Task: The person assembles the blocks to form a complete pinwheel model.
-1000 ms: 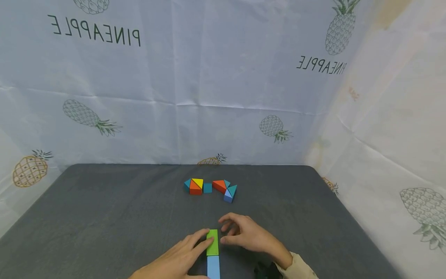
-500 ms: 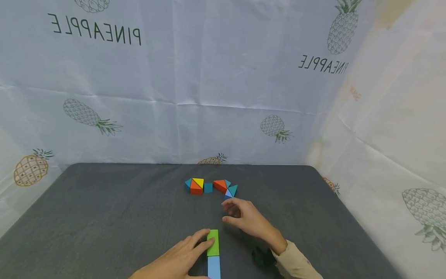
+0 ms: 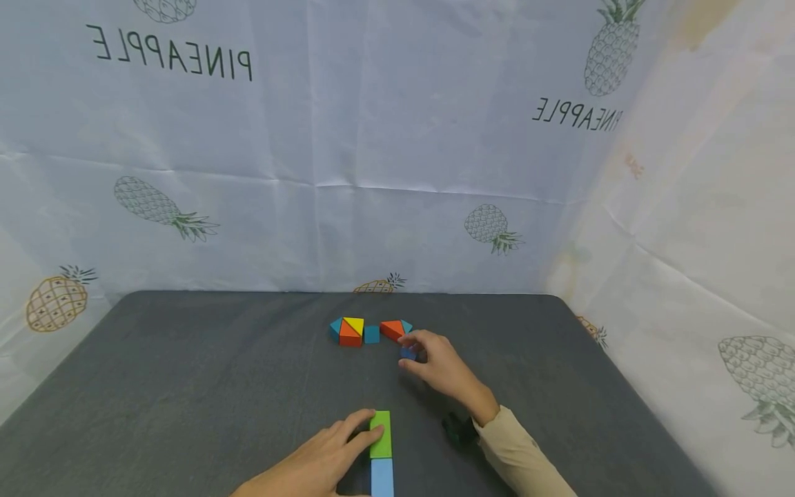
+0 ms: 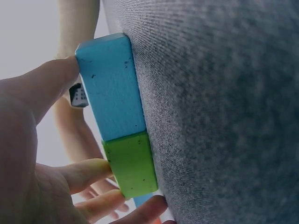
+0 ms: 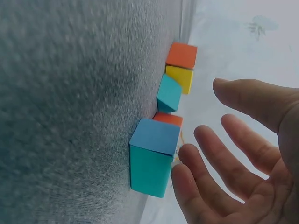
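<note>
My left hand [image 3: 323, 455] rests along a green block [image 3: 381, 445] and a light blue block [image 3: 381, 478] lying end to end. In the left wrist view, the thumb touches the blue block [image 4: 112, 88] near one end, while fingertips lie on the green block [image 4: 131, 165] and at its far end. Over a pair of triangular blocks hovers my right hand [image 3: 446, 366], thumb and fingers spread apart. The right wrist view shows that pair, one blue [image 5: 156, 135] and one teal [image 5: 149, 170], just beside the fingertips, with nothing held.
Left of the right hand stand a teal block [image 3: 371, 335], a red-orange block [image 3: 391, 329] and a cluster with a yellow triangle [image 3: 354, 323] and an orange block [image 3: 350, 338]. A pineapple-print cloth [image 3: 397, 138] hangs behind the dark table [image 3: 205, 386].
My right hand has moved away from the green block, forward to the triangular blocks, and now partly covers them. The left hand stays on the green and light blue blocks.
</note>
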Tool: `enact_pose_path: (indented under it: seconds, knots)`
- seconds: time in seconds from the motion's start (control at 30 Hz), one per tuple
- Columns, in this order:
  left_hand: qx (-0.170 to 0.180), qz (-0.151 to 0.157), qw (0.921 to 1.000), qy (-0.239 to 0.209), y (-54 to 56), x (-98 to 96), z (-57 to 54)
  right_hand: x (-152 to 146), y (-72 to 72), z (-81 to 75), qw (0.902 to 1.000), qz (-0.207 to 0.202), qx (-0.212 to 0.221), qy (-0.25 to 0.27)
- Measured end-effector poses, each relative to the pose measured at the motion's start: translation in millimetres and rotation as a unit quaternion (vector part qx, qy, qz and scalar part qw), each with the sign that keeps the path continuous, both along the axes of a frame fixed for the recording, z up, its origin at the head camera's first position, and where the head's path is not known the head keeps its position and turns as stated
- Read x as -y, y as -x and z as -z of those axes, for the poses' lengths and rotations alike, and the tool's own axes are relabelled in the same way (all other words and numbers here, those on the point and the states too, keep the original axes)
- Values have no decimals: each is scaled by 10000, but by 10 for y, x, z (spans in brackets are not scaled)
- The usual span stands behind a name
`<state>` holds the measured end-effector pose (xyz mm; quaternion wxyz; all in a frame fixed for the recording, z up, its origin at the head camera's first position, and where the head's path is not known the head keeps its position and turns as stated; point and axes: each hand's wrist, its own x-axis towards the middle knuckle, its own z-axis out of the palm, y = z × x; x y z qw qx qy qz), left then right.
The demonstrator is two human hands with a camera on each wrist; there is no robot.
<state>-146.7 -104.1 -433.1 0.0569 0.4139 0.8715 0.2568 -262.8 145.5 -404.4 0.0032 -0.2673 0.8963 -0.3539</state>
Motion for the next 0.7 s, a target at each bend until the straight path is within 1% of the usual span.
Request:
enact_pose_path:
  seconds: [0.17, 0.27, 0.5, 0.7]
  knots:
    - [-165, 131, 9997, -83, 13, -1, 20, 23, 63, 44, 9987, 367, -214, -296]
    - [-230, 191, 9994, -153, 19, 6, 39, 16, 95, 93, 9973, 503, -326, -427]
    - [-495, 268, 9981, -263, 30, 5, 73, -18, 136, 170, 9959, 610, -422, -520]
    - [-570, 239, 9978, -233, 25, 6, 61, -27, 168, 172, 9929, 680, -571, -787]
